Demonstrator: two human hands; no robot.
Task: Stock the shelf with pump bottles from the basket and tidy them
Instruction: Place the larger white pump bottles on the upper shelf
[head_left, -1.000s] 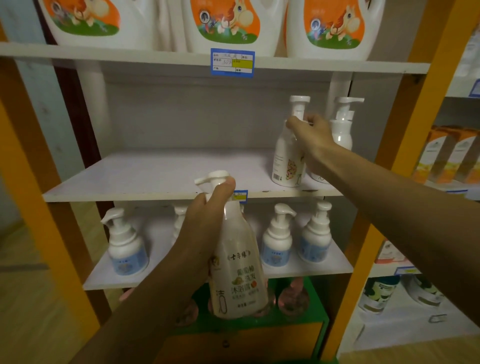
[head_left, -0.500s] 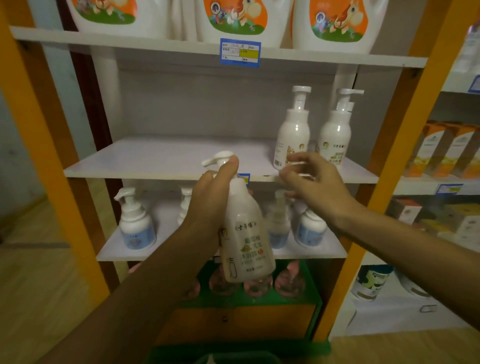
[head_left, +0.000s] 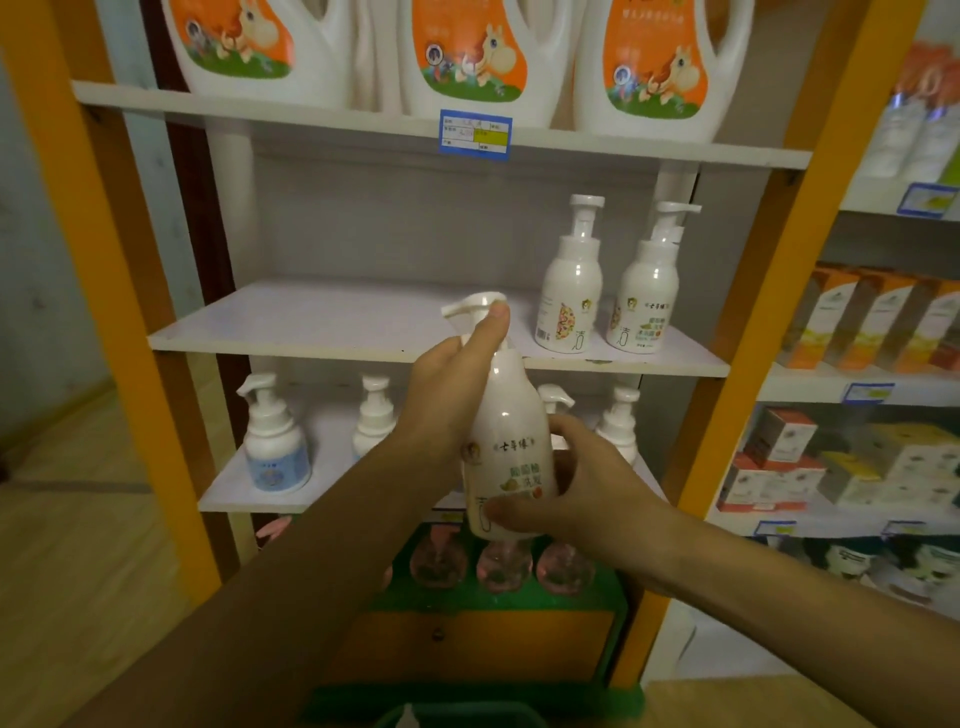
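Left hand (head_left: 447, 410) clamps white pump bottle (head_left: 506, 447) at neck, right hand (head_left: 576, 493) cups base: handover for white middle shelf (head_left: 332, 327).

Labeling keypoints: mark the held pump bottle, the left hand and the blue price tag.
held pump bottle (head_left: 511, 441), head view, upper label on its body
left hand (head_left: 447, 400), head view, back of the hand
blue price tag (head_left: 475, 132), head view, tag centre
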